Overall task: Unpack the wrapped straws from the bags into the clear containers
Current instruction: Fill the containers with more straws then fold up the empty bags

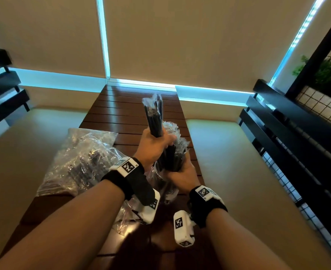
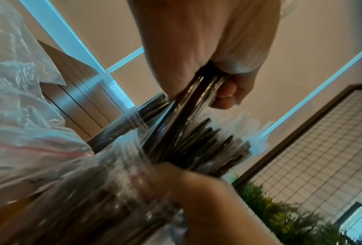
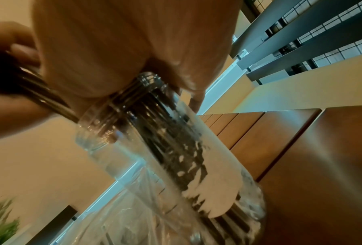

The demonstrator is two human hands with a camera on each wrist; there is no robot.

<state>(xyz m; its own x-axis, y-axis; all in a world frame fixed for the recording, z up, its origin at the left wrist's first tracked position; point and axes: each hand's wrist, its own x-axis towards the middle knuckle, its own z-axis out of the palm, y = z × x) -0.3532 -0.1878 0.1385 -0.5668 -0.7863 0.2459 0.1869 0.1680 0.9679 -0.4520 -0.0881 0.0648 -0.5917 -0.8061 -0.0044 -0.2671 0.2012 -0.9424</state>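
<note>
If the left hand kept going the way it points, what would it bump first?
Probably nothing close: the left hand, gripping a bundle of wrapped straws, points up over the wooden table. The beige blind looks next, though depth is unclear.

Far tabletop lies open; plastic bag crowds the left

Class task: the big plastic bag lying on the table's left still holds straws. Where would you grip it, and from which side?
Probably grip the bag of straws at its flat, slack far edge, reaching from above; the bulging, crinkled middle looks too bulky to close fingers round.
</note>
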